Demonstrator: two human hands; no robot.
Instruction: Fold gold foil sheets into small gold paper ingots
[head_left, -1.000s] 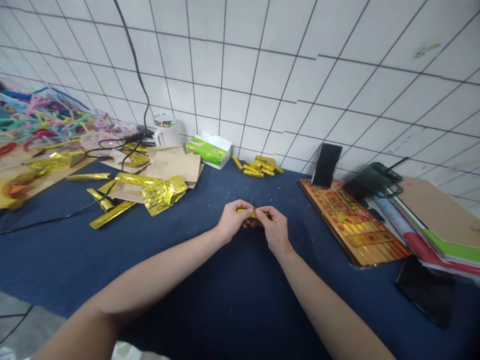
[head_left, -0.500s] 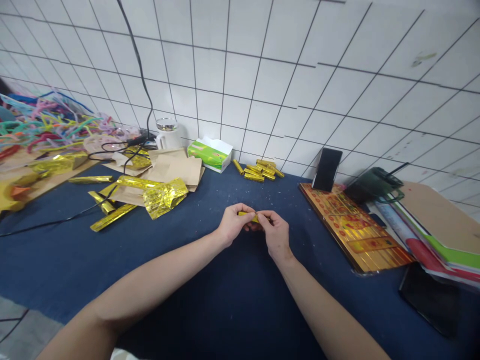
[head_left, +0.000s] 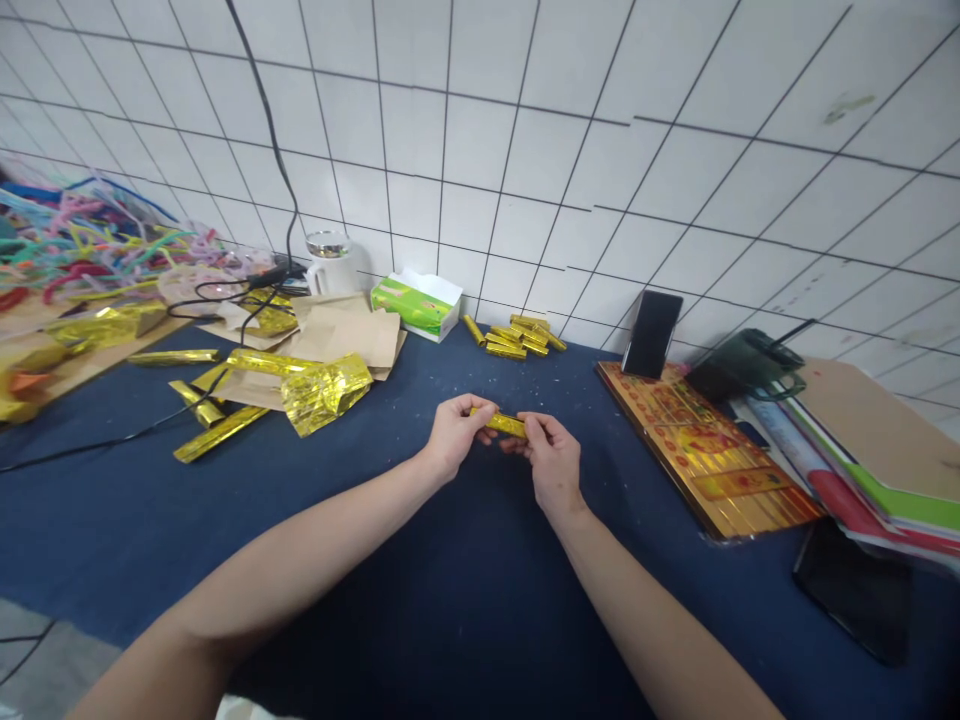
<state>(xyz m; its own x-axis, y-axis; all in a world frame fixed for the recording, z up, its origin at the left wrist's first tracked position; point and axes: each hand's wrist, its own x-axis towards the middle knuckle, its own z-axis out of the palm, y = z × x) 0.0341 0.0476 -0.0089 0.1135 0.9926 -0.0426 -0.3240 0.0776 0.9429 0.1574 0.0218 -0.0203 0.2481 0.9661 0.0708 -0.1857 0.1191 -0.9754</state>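
Where it shows, slim roll gleams gold.

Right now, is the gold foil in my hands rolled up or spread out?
Rolled up: the gold foil shows as a narrow tube between the left hand and right hand.

text: none legible | tissue pack: print blurred | gold-red board: print blurred
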